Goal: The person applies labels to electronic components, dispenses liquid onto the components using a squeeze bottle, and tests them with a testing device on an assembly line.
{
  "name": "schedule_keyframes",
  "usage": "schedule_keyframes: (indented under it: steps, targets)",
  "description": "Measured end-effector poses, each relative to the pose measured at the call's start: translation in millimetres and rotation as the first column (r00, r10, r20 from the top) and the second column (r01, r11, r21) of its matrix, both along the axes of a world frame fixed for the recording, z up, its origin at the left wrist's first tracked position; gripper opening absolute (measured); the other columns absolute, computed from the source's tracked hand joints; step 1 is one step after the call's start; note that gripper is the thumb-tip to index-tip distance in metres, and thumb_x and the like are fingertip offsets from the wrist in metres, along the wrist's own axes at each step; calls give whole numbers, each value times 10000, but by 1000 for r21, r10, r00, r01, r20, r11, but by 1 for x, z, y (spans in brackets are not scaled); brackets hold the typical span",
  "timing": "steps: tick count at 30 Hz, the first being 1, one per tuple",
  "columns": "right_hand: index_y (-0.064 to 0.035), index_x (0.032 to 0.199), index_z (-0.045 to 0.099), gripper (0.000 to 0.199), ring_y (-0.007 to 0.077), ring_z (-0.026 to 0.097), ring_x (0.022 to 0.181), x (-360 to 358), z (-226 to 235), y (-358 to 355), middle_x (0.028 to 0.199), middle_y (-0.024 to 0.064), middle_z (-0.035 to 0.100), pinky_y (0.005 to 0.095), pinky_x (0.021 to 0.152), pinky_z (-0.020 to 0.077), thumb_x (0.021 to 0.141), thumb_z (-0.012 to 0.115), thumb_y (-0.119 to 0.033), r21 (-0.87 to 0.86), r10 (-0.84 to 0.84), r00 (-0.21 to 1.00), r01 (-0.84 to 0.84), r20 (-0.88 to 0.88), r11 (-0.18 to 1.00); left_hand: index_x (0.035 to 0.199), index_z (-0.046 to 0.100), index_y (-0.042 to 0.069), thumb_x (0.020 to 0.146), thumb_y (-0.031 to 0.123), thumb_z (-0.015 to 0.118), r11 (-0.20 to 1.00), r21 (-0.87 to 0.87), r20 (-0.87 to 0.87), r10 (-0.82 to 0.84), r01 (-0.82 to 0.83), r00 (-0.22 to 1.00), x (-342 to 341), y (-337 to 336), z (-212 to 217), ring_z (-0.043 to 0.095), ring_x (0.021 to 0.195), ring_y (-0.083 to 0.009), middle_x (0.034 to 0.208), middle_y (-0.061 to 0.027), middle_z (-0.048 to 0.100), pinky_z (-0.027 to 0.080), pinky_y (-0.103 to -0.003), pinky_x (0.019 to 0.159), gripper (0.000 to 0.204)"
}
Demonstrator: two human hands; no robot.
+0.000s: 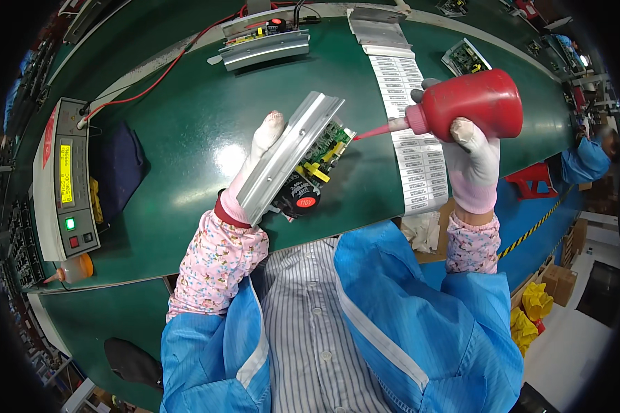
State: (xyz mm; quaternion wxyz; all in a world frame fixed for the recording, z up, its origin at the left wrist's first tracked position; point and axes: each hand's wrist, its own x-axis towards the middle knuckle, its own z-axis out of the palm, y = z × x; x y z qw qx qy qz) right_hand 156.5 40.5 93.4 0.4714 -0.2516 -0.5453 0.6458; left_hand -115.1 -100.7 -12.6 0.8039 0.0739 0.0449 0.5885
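My left hand (258, 155), in a white glove, holds a circuit board assembly (303, 162) by its long aluminium heat sink, tilted up over the green bench. The board shows green circuitry, yellow parts and a black round capacitor at its lower end. My right hand (474, 162), also gloved, grips a red squeeze bottle (477, 102) lying sideways. Its thin pink nozzle points left and its tip sits right at the board's upper right edge.
A second board with heat sink (265, 43) lies at the back of the green bench (186, 124). A strip of white labels (410, 117) runs down the right. A grey tester box (65, 179), dark cloth (117, 168) and small orange bottle (74, 270) stand left. Another person in blue (589, 155) works far right.
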Motion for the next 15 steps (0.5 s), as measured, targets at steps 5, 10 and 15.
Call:
schedule_keyframes:
  steps: [5, 10, 15]
  targets:
    - [-5, 1410, 433, 670, 474, 618, 1191, -9, 7, -5, 1307, 326, 569, 555, 1022, 519, 805, 710, -84, 40, 50, 992, -55, 117, 998, 1510, 322, -89, 929, 666, 568, 992, -126, 74, -5, 15, 997, 7, 2, 11, 700, 969, -406, 1357, -365, 530, 644, -412, 755, 984]
    - [-18, 1228, 613, 544, 256, 706, 906, -12, 10, -9, 1042, 149, 726, 369, 842, 577, 730, 813, 66, -20, 71, 997, -71, 26, 997, 1450, 457, -68, 984, 591, 527, 994, -108, -241, 0, -27, 971, 10, 2, 27, 726, 852, -257, 1201, -244, 670, 628, -281, 668, 810]
    - [-32, 1394, 455, 681, 479, 625, 1178, -6, 15, -6, 1287, 305, 597, 551, 997, 533, 777, 739, -76, 98, 49, 967, -76, 249, 992, 1419, 495, -63, 997, 547, 550, 987, -162, -160, -47, 20, 986, 8, -3, 29, 724, 851, -236, 1181, -233, 687, 612, -263, 697, 744]
